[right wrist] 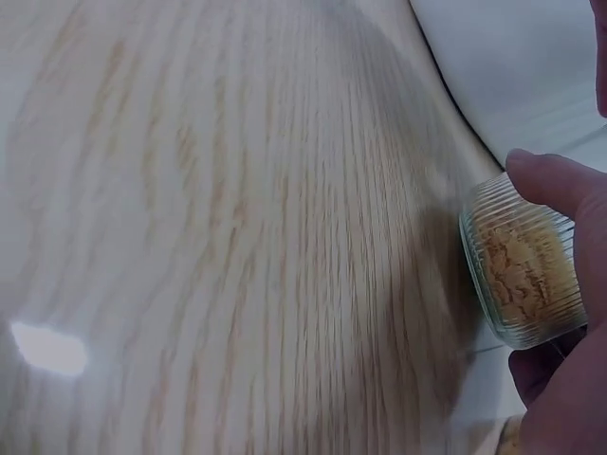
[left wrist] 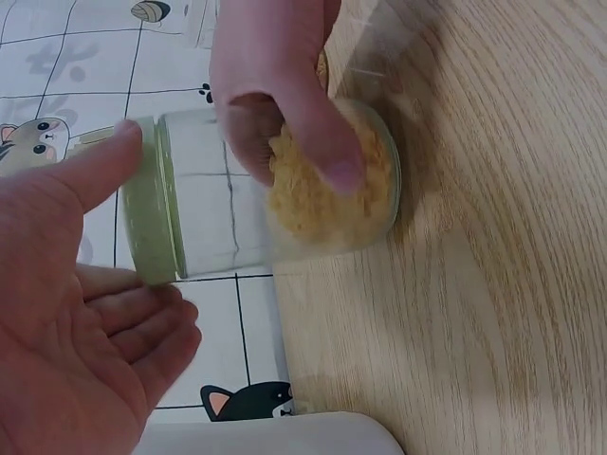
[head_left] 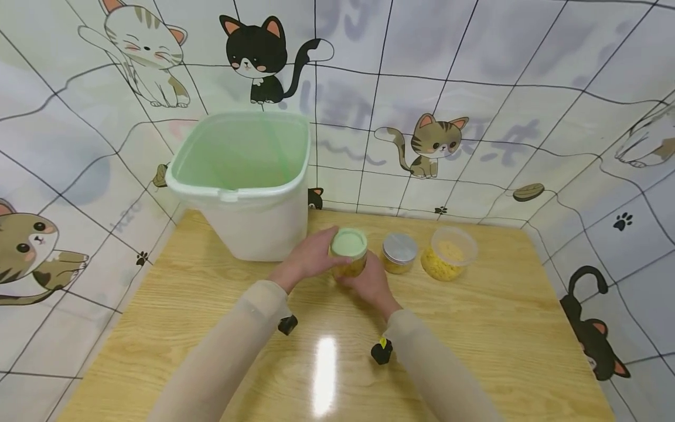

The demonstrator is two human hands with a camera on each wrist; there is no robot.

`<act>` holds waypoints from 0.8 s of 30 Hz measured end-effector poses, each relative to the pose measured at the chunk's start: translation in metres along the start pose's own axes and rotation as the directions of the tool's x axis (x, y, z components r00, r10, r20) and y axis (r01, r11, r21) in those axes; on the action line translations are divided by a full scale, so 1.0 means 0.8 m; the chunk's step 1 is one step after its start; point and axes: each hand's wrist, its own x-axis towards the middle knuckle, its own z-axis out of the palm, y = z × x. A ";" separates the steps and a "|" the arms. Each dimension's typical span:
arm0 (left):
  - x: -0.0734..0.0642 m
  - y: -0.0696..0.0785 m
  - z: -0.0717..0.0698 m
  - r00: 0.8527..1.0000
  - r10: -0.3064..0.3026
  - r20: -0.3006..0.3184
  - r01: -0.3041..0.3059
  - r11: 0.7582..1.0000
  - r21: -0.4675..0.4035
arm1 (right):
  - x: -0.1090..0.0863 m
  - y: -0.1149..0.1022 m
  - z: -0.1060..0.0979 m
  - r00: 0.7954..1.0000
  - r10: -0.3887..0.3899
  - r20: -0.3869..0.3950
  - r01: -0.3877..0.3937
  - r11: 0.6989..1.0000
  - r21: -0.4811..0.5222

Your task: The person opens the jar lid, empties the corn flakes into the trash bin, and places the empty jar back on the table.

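A glass jar with a pale green lid stands on the wooden table, its lower part filled with yellow crumbly stuff. My right hand grips the jar low down, thumb across the glass; in the right wrist view the ribbed jar base shows beside the thumb. My left hand is at the lid. In the left wrist view its thumb presses one side of the lid, and its bent fingers lie by the opposite side. To the right stands a smaller jar with a silver lid.
A clear round tub with yellow bits stands at the right of the silver-lidded jar. A large white bin, open at the top and greenish inside, is at the back left. Cat-patterned walls enclose the table on three sides.
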 end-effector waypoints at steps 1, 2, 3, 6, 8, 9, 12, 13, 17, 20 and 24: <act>0.000 0.000 0.000 1.000 0.013 0.005 -0.013 1.000 -0.007 | -0.002 -0.001 -0.002 1.000 -0.001 0.009 0.001 1.000 -0.003; 0.000 -0.001 0.000 1.000 0.027 0.009 -0.026 1.000 -0.011 | -0.005 -0.003 -0.005 1.000 -0.002 0.019 0.002 1.000 -0.006; 0.000 -0.001 0.000 0.999 0.044 0.013 -0.044 0.999 -0.011 | -0.007 -0.006 -0.008 1.000 -0.005 0.026 0.005 1.000 -0.012; -0.002 -0.002 0.000 0.996 0.089 0.020 -0.088 0.996 -0.033 | -0.015 -0.012 -0.018 0.998 -0.008 0.056 0.010 0.999 -0.049; -0.004 -0.001 -0.002 0.994 0.107 0.026 -0.105 0.993 -0.050 | -0.020 -0.017 -0.024 0.997 -0.024 0.074 0.029 0.998 -0.061; -0.006 0.000 -0.003 0.993 0.114 0.031 -0.112 0.992 -0.062 | -0.022 -0.018 -0.027 0.996 -0.035 0.084 0.041 0.996 -0.075; -0.010 0.004 -0.004 0.989 0.136 0.058 -0.131 0.989 -0.075 | -0.029 -0.020 -0.034 0.991 -0.079 0.111 0.089 0.992 -0.086; -0.012 0.006 -0.005 0.987 0.146 0.069 -0.142 0.988 -0.065 | -0.031 -0.021 -0.036 0.988 -0.097 0.119 0.108 0.991 -0.085; -0.018 0.013 -0.006 0.977 0.192 0.093 -0.194 0.981 0.009 | -0.039 -0.021 -0.043 0.982 -0.115 0.148 0.128 0.988 -0.084; -0.021 0.016 -0.006 0.972 0.217 0.087 -0.221 0.974 0.042 | -0.044 -0.021 -0.047 0.982 -0.082 0.170 0.100 0.990 -0.102; -0.024 0.016 -0.002 0.971 0.220 0.091 -0.228 0.970 0.084 | -0.051 -0.021 -0.051 0.978 -0.068 0.199 0.094 0.988 -0.123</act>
